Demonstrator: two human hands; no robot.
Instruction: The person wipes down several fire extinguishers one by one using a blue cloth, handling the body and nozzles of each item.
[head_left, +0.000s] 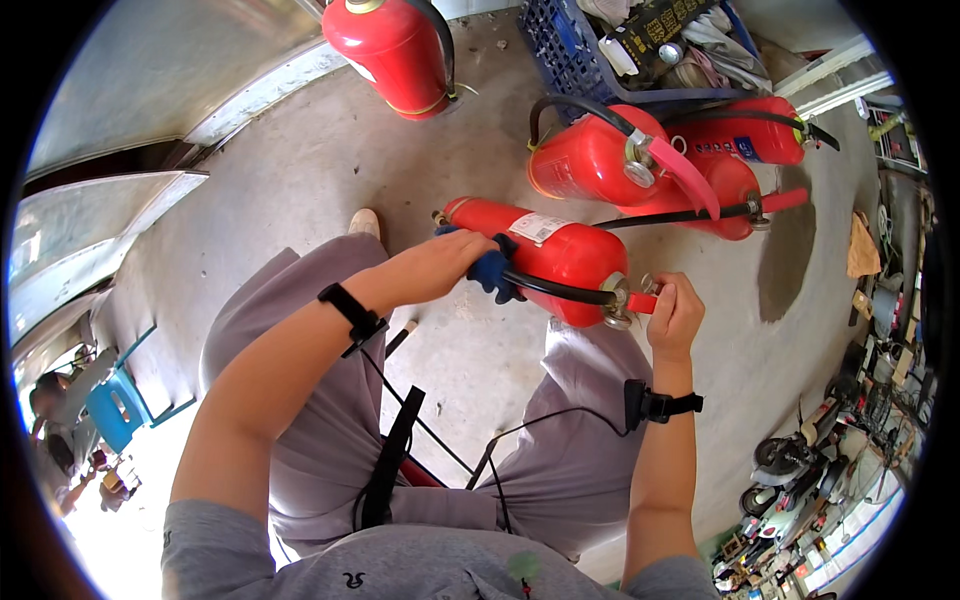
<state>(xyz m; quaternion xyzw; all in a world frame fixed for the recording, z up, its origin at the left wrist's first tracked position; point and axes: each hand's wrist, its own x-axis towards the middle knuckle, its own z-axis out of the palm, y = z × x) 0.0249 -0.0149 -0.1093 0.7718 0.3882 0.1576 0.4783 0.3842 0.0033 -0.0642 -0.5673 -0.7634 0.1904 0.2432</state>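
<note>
In front of my knees a red fire extinguisher (577, 255) lies tilted, its valve end towards the right. It has a white label (537, 227) that bears writing. My left hand (444, 262) presses a dark blue cloth (491, 271) against the side of the cylinder. Some of the cloth is hidden under the fingers. The black hose (559, 288) runs from beside the cloth to the valve (618, 304). At that end, my right hand (675, 311) grips the red handle (642, 303), and a metal ring pin (647, 283) shows close to the fingers.
Beyond it, several red extinguishers (592, 154) lie close together; another extinguisher (390, 56) stands farther left. A blue plastic crate (559, 56) holds mixed items. A dark wet-looking patch (786, 247) marks the concrete floor. Black cables (525, 424) cross my lap. A person (60, 420) is near a blue stool (116, 409).
</note>
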